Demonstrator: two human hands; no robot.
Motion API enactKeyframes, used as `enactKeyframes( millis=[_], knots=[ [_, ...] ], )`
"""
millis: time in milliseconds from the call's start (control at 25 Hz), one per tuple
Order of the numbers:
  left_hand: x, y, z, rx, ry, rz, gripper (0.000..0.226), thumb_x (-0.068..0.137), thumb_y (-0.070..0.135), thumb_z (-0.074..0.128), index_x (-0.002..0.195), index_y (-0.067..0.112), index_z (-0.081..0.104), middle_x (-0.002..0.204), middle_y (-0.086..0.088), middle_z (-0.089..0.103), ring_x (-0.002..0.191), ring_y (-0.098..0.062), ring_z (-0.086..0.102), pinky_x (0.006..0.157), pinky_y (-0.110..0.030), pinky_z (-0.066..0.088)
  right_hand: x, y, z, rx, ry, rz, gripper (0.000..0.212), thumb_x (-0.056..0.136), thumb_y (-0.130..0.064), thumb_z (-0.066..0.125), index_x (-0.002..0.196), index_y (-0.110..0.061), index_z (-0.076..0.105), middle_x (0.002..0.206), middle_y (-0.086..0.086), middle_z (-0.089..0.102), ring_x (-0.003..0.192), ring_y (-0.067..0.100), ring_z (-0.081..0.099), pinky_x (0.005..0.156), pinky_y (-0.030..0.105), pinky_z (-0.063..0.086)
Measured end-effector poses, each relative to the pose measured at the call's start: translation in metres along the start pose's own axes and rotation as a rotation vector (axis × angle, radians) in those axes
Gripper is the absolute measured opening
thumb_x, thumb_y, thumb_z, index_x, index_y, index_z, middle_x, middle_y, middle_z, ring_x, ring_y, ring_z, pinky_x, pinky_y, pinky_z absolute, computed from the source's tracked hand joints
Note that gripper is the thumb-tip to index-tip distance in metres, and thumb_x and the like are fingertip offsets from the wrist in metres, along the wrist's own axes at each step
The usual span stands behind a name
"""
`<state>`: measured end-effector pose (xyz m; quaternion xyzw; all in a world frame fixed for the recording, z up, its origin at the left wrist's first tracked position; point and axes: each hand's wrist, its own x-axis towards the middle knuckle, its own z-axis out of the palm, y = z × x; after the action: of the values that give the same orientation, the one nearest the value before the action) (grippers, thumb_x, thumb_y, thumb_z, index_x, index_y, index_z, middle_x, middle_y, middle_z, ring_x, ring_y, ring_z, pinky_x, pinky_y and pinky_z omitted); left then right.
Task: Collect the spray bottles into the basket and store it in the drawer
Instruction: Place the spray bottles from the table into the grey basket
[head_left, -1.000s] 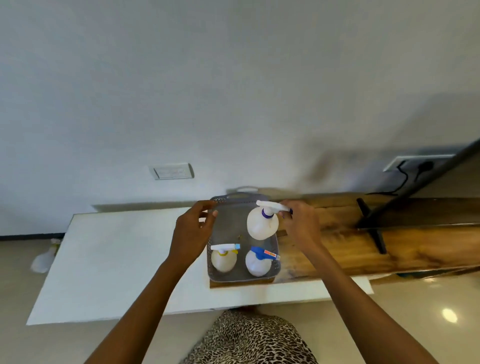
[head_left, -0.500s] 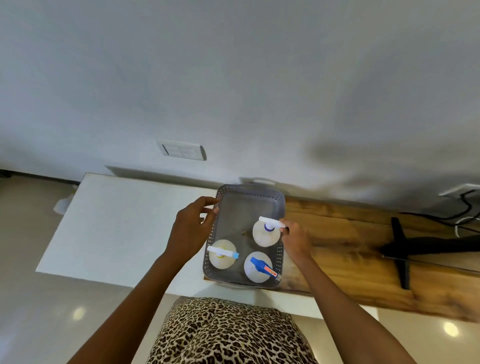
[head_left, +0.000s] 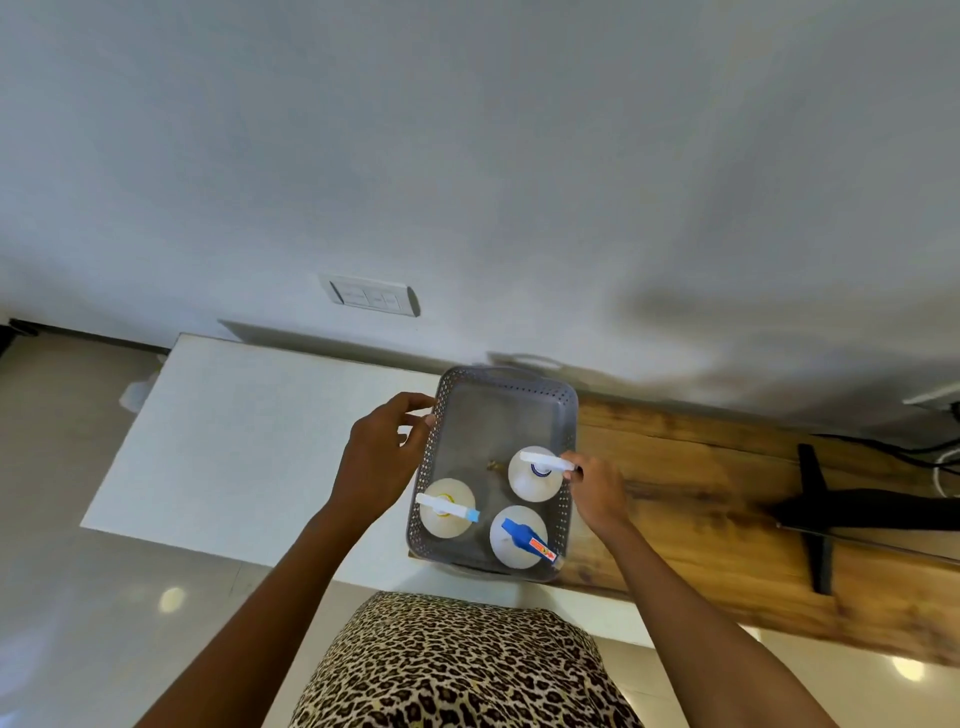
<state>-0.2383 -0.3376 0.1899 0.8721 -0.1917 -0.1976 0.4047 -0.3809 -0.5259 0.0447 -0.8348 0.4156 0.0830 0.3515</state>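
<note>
A grey perforated basket (head_left: 503, 388) stands where the white table meets the wooden top. Three white spray bottles stand upright inside it. One with a white trigger and blue tip (head_left: 445, 508) is at the near left. One with a blue trigger head (head_left: 518, 536) is at the near right. The third, white-headed (head_left: 535, 474), stands mid-right. My right hand (head_left: 597, 486) pinches the end of that bottle's trigger head at the basket's right wall. My left hand (head_left: 382, 457) rests its fingertips against the basket's left rim.
The white table (head_left: 249, 441) stretches left of the basket, the wooden top (head_left: 701, 509) to the right. A black stand (head_left: 815, 514) lies on the wood at far right, with cables behind it. A wall switch plate (head_left: 374, 297) is above. No drawer shows.
The third bottle has come down from above the rim to stand on the basket floor, still under my right hand. My view has tilted down and shifted. My left hand stays at the rim.
</note>
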Motion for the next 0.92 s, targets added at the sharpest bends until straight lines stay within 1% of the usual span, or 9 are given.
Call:
enactKeyframes(
  millis=[160,280,400,600,680,800,880,920],
  knots=[
    [-0.003,0.003,0.001,-0.003,-0.008,0.004,0.022,0.089,0.019,0.053,0.109,0.015,0.06,0.106,0.005,0.063,0.094,-0.009,0.057,0.073,-0.008,0.041,-0.004,-0.003,-0.004,0.002,-0.027,-0.025,0.039,0.087,-0.005,0.058,0.126,-0.008,0.054,0.124,0.016,0.062,0.112,0.029,0.058,0.096,0.038,0.048],
    [-0.004,0.007,-0.002,-0.004,0.0,0.037,0.022,0.089,0.02,0.053,0.11,0.014,0.06,0.11,0.0,0.065,0.094,-0.009,0.057,0.076,-0.014,0.043,-0.008,-0.008,-0.005,-0.014,0.01,-0.054,0.045,0.084,-0.005,0.061,0.127,-0.01,0.052,0.132,0.013,0.056,0.12,0.027,0.052,0.1,0.039,0.047],
    [-0.005,0.012,-0.006,-0.015,0.003,0.063,0.025,0.089,0.019,0.053,0.112,0.012,0.06,0.113,-0.004,0.065,0.095,-0.011,0.057,0.082,-0.023,0.045,-0.017,-0.015,-0.01,-0.014,0.037,-0.052,0.049,0.082,-0.007,0.064,0.129,-0.011,0.05,0.136,0.011,0.052,0.124,0.027,0.049,0.102,0.04,0.046],
    [-0.008,0.014,-0.008,-0.046,-0.039,0.134,0.022,0.089,0.019,0.054,0.109,0.014,0.061,0.11,-0.003,0.067,0.096,-0.015,0.061,0.08,-0.022,0.044,-0.042,-0.023,-0.019,0.021,0.124,-0.008,0.046,0.085,-0.011,0.062,0.129,-0.012,0.049,0.135,0.009,0.052,0.125,0.024,0.047,0.1,0.034,0.043],
    [-0.008,0.016,-0.009,-0.03,-0.094,0.199,0.021,0.089,0.02,0.054,0.108,0.015,0.062,0.108,-0.004,0.068,0.098,-0.015,0.061,0.079,-0.023,0.046,-0.059,-0.027,-0.024,0.044,0.189,0.014,0.043,0.086,-0.013,0.06,0.128,-0.013,0.05,0.135,0.008,0.052,0.125,0.023,0.046,0.099,0.031,0.042],
    [-0.013,0.023,-0.01,-0.031,-0.219,0.303,0.021,0.089,0.019,0.054,0.108,0.015,0.062,0.107,-0.004,0.067,0.098,-0.015,0.06,0.08,-0.025,0.047,-0.095,-0.037,-0.028,0.11,0.317,0.065,0.04,0.087,-0.015,0.059,0.126,-0.011,0.051,0.133,0.008,0.054,0.123,0.023,0.048,0.097,0.029,0.042],
    [-0.021,0.03,-0.01,-0.006,-0.321,0.4,0.021,0.089,0.018,0.054,0.109,0.014,0.062,0.107,-0.003,0.066,0.094,-0.013,0.059,0.079,-0.021,0.046,-0.127,-0.041,-0.028,0.163,0.429,0.107,0.038,0.087,-0.017,0.06,0.125,-0.013,0.053,0.131,0.007,0.055,0.12,0.021,0.05,0.093,0.025,0.041],
    [-0.025,0.032,-0.008,-0.001,-0.359,0.442,0.021,0.089,0.017,0.054,0.109,0.015,0.062,0.105,-0.002,0.066,0.092,-0.011,0.057,0.076,-0.016,0.045,-0.143,-0.043,-0.027,0.187,0.477,0.128,0.037,0.087,-0.018,0.06,0.124,-0.014,0.053,0.129,0.007,0.056,0.119,0.02,0.051,0.09,0.023,0.04]
  ],
)
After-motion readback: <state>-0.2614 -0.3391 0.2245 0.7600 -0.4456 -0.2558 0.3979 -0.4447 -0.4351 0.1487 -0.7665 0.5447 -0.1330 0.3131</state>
